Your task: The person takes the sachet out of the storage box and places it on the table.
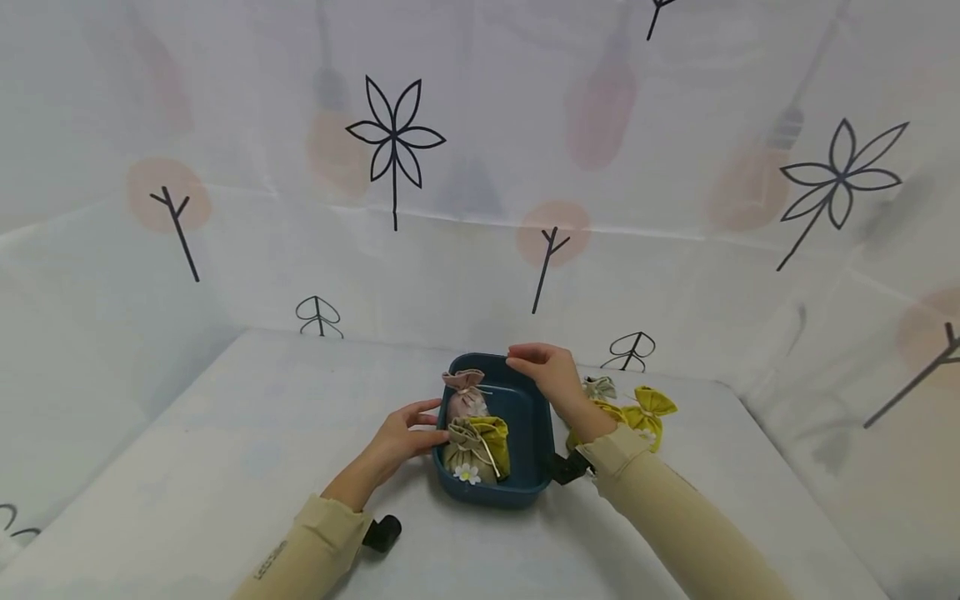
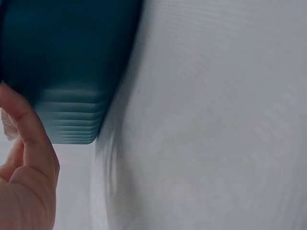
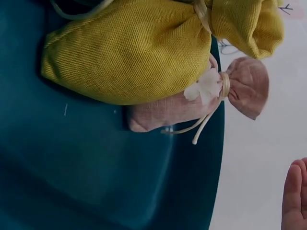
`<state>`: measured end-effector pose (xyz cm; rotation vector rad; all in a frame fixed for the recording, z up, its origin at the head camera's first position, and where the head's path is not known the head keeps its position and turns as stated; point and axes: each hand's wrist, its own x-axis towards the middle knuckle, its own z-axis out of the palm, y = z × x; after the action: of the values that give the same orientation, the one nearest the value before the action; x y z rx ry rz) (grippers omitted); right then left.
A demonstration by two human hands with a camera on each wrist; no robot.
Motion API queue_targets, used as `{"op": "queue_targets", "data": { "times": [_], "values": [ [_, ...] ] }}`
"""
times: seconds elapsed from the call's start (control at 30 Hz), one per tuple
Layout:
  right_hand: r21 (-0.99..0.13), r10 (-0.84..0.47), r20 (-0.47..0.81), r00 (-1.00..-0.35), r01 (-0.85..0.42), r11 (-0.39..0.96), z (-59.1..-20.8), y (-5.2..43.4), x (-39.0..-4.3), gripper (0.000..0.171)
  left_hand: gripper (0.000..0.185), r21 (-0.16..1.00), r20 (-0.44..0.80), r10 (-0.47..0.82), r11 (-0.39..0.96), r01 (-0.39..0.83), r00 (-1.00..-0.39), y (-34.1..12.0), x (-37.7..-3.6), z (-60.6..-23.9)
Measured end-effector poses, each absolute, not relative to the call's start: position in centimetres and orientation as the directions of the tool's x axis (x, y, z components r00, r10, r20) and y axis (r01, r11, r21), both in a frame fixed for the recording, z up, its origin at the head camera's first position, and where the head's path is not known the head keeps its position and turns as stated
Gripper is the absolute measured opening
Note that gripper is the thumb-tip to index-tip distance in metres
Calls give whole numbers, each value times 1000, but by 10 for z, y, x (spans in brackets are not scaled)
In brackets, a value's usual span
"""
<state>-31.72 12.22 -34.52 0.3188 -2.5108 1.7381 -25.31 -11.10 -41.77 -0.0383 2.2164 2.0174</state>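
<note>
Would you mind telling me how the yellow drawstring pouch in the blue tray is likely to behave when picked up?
The yellow pouch looks like coarse woven cloth, so it probably grips well rather than slipping. Its bulging, rounded body suggests soft filling that would sag and deform. Lying on its side in the blue tray, tied at the neck, it seems unlikely to roll or break.

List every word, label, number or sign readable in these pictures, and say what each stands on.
Left sleeve cuff: a short dark print, too small and blurred to read.
Blue tub, pouches and backdrop sheet: no lettering; the sheet bears only drawn flowers and twigs.
</note>
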Motion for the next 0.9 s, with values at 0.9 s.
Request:
{"op": "queue_targets", "data": {
  "times": [0.9],
  "values": [
    [-917,-401,50,-915,-201,344,-361,99,-344,34,62,992,-116,99,69,-110,-988,-112,-251,-415]
  ]
}}
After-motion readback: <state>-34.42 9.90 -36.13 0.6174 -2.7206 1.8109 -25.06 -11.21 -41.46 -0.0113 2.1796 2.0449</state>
